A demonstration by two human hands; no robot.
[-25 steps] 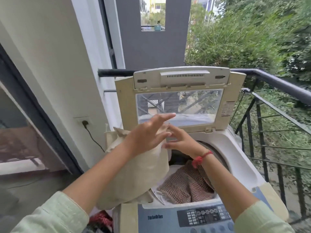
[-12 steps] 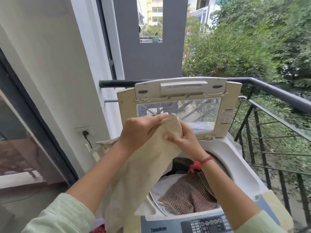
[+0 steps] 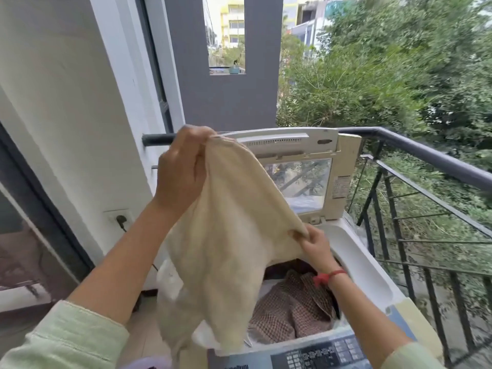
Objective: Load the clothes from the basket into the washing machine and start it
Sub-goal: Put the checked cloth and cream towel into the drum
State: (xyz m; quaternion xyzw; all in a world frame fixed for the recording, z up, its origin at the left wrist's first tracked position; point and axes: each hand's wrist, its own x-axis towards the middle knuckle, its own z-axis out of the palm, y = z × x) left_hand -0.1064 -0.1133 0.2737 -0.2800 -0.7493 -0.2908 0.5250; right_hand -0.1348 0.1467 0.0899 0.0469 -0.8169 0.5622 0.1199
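Home balcony, top-loading washing machine (image 3: 354, 251), black metal railing (image 3: 426, 153), trees (image 3: 386, 75), neighbouring buildings (image 3: 229, 25)

Left hand (image 3: 183, 169) was raised high, back of hand toward camera, fingers curled, pinching top edge of cream cloth (image 3: 226, 249). Left forearm was bare, rising diagonally from lower left; pale green left sleeve (image 3: 66, 339) ended near elbow. Right hand (image 3: 315, 247) was lower and further right, fingers curled, pinching another corner of same cloth. Right forearm was bare, coming from lower right, red thread (image 3: 330, 276) tied on wrist; right sleeve (image 3: 410, 355) showed at bottom edge. I noted hands well apart, left above right. Right fingertips I could not see clearly.
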